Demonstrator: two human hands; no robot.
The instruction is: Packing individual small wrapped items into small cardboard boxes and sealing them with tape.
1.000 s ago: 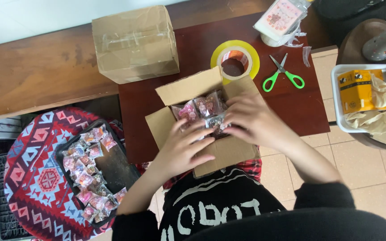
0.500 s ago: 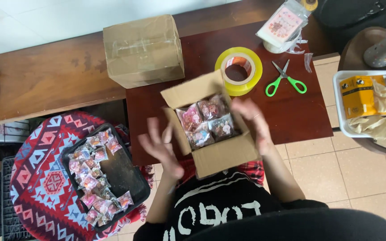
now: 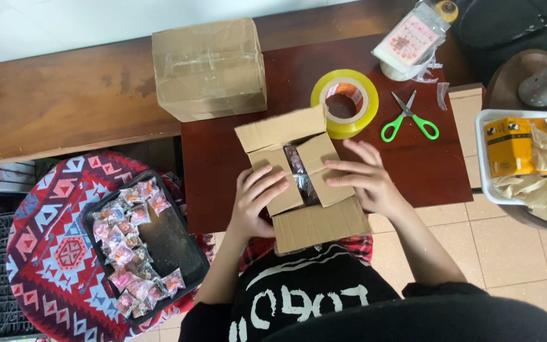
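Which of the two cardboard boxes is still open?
The small cardboard box under both hands, at the table's near edge: its flaps are only partly folded. The larger box behind is taped shut.

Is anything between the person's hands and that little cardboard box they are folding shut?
Nothing visible does. The left hand lies flat on one side flap of the small cardboard box, and the right hand presses the opposite flap. Wrapped sweets show through the gap between them.

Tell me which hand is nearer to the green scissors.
Right. The right hand lies on the small cardboard box, just below and left of the green scissors. The left hand rests on the box's opposite flap, farther away.
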